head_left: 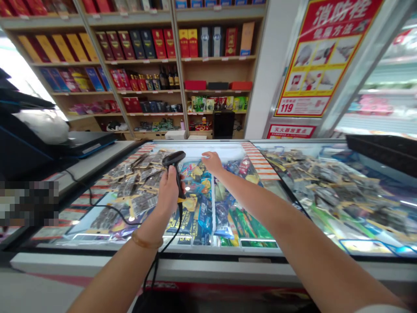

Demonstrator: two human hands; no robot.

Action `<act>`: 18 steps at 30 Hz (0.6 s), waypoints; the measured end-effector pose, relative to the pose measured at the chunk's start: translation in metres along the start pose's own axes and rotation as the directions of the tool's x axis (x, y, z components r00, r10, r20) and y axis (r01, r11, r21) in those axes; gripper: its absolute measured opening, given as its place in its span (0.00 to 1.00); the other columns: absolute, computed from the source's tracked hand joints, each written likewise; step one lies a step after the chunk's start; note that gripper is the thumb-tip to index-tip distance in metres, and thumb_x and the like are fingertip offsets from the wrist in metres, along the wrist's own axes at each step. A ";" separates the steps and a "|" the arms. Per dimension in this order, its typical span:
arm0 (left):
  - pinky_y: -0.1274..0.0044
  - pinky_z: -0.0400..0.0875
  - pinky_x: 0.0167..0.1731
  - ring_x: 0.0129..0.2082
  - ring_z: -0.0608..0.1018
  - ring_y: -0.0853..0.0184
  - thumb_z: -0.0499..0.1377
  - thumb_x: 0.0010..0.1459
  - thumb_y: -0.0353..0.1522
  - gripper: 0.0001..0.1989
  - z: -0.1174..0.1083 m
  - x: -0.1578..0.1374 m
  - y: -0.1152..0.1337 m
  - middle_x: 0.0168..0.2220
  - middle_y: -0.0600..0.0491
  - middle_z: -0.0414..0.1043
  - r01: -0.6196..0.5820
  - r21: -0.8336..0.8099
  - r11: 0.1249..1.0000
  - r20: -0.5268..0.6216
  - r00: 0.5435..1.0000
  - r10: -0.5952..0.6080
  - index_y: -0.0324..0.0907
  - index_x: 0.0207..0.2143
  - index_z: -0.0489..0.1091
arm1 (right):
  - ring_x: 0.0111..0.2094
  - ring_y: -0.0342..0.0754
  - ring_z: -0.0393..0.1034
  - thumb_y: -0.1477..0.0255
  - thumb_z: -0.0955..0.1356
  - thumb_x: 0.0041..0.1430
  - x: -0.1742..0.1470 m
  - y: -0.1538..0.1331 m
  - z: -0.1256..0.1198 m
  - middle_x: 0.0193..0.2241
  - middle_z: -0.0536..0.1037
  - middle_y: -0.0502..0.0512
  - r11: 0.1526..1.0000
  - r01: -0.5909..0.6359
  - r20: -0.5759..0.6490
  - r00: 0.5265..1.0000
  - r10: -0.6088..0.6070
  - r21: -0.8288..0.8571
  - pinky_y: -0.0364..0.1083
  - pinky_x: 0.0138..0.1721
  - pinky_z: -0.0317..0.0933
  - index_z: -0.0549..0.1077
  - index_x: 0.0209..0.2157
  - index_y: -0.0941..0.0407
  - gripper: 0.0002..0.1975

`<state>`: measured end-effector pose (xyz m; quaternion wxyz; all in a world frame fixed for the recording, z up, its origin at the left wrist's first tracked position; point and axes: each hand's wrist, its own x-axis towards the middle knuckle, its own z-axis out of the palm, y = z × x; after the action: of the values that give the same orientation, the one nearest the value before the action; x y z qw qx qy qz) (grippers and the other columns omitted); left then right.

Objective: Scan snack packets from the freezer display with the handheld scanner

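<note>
My left hand point(168, 191) is wrapped round the handle of a black barcode scanner point(174, 159), held upright above a chest freezer with its head tilted forward. A black cable runs down from the handle past my wrist. My right hand point(212, 163) reaches out over the freezer with its fingers curled together; a small pale spot shows at the fingertips, too small to name. Below both hands, colourful ice cream packets point(195, 187) lie in the freezer. Dark packaged snacks point(140, 178) are spread to the left of the scanner.
More dark packets point(325, 178) cover the freezer on the right, beside a black slab-like object point(384, 154). A counter with a dark flat device point(87, 143) stands at left. Shelves of boxed goods point(137, 43) and a red poster point(325, 56) are behind.
</note>
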<state>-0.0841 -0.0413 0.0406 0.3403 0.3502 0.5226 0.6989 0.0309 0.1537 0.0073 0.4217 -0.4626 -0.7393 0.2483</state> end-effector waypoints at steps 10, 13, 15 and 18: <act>0.79 0.60 0.13 0.14 0.67 0.73 0.59 0.59 0.61 0.28 0.115 -0.036 -0.039 0.24 0.59 0.68 0.088 0.023 0.996 0.239 0.967 -0.091 0.45 0.35 0.63 | 0.61 0.64 0.68 0.80 0.66 0.63 -0.055 0.159 -0.200 0.56 0.75 0.71 0.767 -0.470 -0.445 0.854 0.270 -0.437 0.63 0.63 0.59 0.77 0.53 0.58 0.18; 0.79 0.61 0.13 0.15 0.68 0.74 0.59 0.59 0.60 0.28 0.135 -0.041 -0.046 0.27 0.57 0.71 0.096 0.029 0.995 0.253 0.962 -0.100 0.45 0.35 0.63 | 0.62 0.67 0.67 0.78 0.67 0.64 -0.067 0.181 -0.238 0.56 0.74 0.75 0.693 -0.557 -0.527 0.798 0.293 -0.458 0.67 0.62 0.57 0.76 0.50 0.60 0.14; 0.79 0.62 0.14 0.15 0.68 0.74 0.60 0.58 0.60 0.28 0.142 -0.042 -0.050 0.28 0.57 0.71 0.077 0.049 0.996 0.269 0.959 -0.087 0.45 0.35 0.63 | 0.63 0.69 0.65 0.75 0.69 0.63 -0.074 0.188 -0.252 0.57 0.73 0.77 0.653 -0.594 -0.544 0.777 0.316 -0.470 0.68 0.61 0.57 0.75 0.50 0.60 0.14; 0.80 0.63 0.14 0.16 0.68 0.74 0.61 0.57 0.60 0.28 0.142 -0.042 -0.057 0.27 0.58 0.71 0.031 0.099 0.995 0.304 0.951 -0.060 0.45 0.35 0.63 | 0.65 0.72 0.62 0.73 0.73 0.60 -0.077 0.189 -0.259 0.60 0.70 0.79 0.606 -0.631 -0.542 0.760 0.359 -0.484 0.69 0.61 0.57 0.73 0.54 0.61 0.21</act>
<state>0.0644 0.0060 0.0090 0.4166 0.4576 0.5035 0.6029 0.3584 0.1642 -0.0308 0.2874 -0.8070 -0.5158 -0.0083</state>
